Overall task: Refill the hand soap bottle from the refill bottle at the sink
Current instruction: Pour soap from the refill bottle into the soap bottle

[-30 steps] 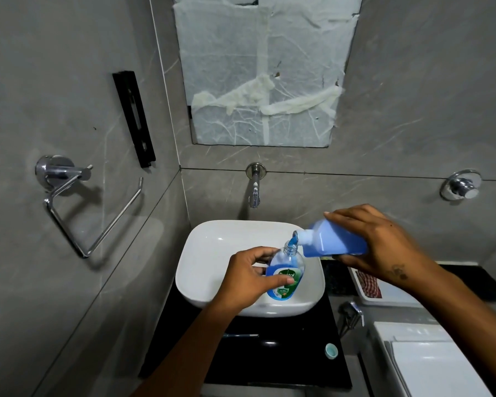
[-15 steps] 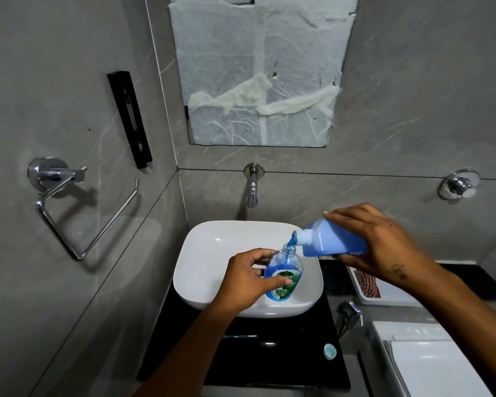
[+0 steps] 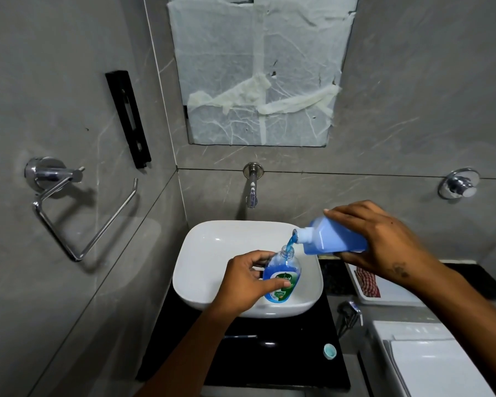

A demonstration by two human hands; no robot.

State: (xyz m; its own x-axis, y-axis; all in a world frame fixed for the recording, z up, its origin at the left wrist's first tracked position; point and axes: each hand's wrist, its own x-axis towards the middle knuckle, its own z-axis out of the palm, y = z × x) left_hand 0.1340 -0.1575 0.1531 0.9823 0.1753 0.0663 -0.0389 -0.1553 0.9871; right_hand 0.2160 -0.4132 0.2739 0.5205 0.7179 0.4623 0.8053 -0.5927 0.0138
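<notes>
Over the white basin (image 3: 209,253), my left hand (image 3: 245,280) grips a clear hand soap bottle (image 3: 282,277) with a green label and an uncapped neck, largely filled with blue liquid. My right hand (image 3: 381,242) holds the blue refill bottle (image 3: 331,239) tipped on its side, spout pointing left just above the soap bottle's neck. A thin stream of blue soap (image 3: 290,245) runs from the spout into the neck.
A wall tap (image 3: 251,187) hangs over the basin's back. A small teal cap (image 3: 330,351) lies on the black counter (image 3: 269,359). On the right are a white tray (image 3: 384,293), a chrome knob (image 3: 458,187) and a white toilet tank (image 3: 433,365). A towel ring (image 3: 78,213) is on the left wall.
Both hands hold almost the same pose while the blue stream keeps flowing. The liquid level in the soap bottle has risen a little; the view has shifted slightly.
</notes>
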